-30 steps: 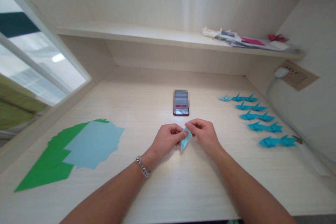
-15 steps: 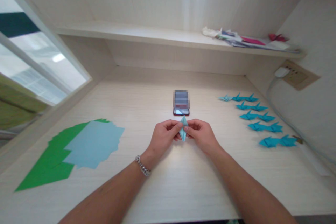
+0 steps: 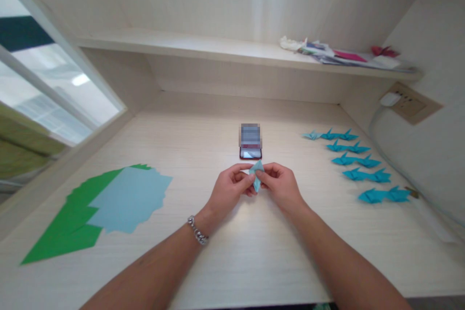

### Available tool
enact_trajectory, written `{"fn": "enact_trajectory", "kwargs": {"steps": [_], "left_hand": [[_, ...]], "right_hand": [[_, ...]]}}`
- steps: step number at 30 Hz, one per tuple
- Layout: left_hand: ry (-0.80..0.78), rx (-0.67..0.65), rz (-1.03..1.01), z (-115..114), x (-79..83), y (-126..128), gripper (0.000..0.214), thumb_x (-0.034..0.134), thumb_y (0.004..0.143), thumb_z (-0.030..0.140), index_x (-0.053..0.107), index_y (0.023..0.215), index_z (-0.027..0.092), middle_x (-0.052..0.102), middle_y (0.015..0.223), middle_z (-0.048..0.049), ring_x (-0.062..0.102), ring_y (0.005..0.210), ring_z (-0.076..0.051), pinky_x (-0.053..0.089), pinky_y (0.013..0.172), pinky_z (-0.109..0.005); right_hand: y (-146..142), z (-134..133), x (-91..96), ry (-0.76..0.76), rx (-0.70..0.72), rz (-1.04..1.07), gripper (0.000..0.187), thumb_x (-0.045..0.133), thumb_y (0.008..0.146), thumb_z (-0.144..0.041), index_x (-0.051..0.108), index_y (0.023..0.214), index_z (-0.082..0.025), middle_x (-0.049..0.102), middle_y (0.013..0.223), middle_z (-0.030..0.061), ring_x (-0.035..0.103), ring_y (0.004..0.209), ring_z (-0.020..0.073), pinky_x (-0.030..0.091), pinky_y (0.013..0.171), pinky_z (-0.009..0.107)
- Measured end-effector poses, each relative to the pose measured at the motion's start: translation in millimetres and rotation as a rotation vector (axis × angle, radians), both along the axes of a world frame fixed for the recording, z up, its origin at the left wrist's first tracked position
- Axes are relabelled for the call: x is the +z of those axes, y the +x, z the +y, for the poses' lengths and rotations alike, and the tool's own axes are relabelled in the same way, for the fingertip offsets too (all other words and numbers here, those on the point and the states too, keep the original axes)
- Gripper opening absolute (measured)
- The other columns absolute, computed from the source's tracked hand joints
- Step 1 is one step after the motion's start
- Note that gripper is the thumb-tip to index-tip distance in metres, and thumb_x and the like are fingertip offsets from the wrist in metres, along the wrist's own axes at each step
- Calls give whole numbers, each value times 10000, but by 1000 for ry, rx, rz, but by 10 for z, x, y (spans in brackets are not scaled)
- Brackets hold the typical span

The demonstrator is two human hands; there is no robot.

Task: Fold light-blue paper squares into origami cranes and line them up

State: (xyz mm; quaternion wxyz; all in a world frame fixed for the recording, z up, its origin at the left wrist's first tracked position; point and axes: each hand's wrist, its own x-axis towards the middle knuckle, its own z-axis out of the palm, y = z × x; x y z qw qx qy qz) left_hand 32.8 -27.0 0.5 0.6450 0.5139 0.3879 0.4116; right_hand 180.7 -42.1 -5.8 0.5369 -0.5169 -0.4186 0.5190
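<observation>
A small piece of light blue origami paper (image 3: pixel 258 184), folded into a narrow diamond, is pinched between both hands above the desk. My left hand (image 3: pixel 229 184) grips its left side with thumb and fingers closed; a silver chain bracelet (image 3: pixel 198 231) circles that wrist. On the other side, my right hand (image 3: pixel 281 181) presses its thumb on the upper part of the paper, fingers curled behind. Just beyond the hands lies a phone (image 3: pixel 250 153), its screen partly blurred out. Some of the folded paper is hidden by the fingers.
At left, light blue sheets (image 3: pixel 132 198) overlap green sheets (image 3: pixel 61 232). Several folded blue paper cranes (image 3: pixel 370 196) stand in rows at right. A white cable (image 3: pixel 388 155) runs from a wall socket (image 3: pixel 412 103). Above, a shelf (image 3: pixel 203 49) carries papers (image 3: pixel 348 56).
The folded paper has tilted, its top leaning right, and its upper part looks wider. My right thumb has moved up onto it. Both hands have shifted slightly.
</observation>
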Motion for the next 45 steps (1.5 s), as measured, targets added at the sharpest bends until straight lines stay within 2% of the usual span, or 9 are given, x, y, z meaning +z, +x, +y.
{"fn": "enact_trajectory", "kwargs": {"steps": [11, 18, 23, 29, 35, 45], "left_hand": [[10, 11, 15, -3, 3, 7, 463, 753, 678, 317, 591, 1058, 109, 628, 558, 3, 586, 485, -125, 483, 500, -240], [21, 17, -1, -4, -16, 16, 418, 740, 695, 320, 582, 1027, 121, 612, 540, 18, 570, 472, -114, 477, 498, -234], [-8, -24, -24, -14, -19, 21, 452, 724, 714, 301, 548, 1092, 129, 624, 581, 17, 604, 497, -128, 487, 501, -238], [37, -19, 8, -26, -4, 19, 420, 696, 746, 266, 525, 1101, 123, 599, 548, 28, 570, 481, -106, 464, 498, -216], [-19, -29, -23, -48, 6, 36, 545, 679, 759, 276, 441, 1226, 126, 618, 610, 16, 601, 516, -126, 475, 511, -236], [8, -38, -32, -62, 5, 34, 476, 659, 771, 233, 459, 1190, 125, 625, 640, 2, 595, 527, -125, 469, 516, -242]], "right_hand": [[-1, 18, -60, 6, 21, 13, 328, 772, 609, -395, 687, 815, -153, 697, 693, 40, 616, 593, 149, 500, 563, 276], [-29, -3, -13, 46, -35, -65, 288, 753, 638, -388, 693, 797, -155, 689, 676, 42, 602, 585, 150, 489, 562, 277], [-33, -7, -1, 74, -68, -66, 260, 747, 654, -362, 693, 797, -151, 686, 684, 42, 593, 577, 144, 487, 573, 279], [-47, -4, -9, 86, -89, -72, 253, 748, 658, -353, 690, 794, -148, 677, 673, 42, 587, 574, 143, 489, 568, 277], [-45, -12, 17, 93, -139, -75, 271, 751, 659, -360, 689, 815, -147, 680, 681, 40, 583, 562, 138, 498, 562, 276], [-62, -31, 50, 129, -184, -79, 255, 741, 673, -364, 693, 808, -153, 677, 665, 23, 595, 577, 136, 510, 559, 266]]}}
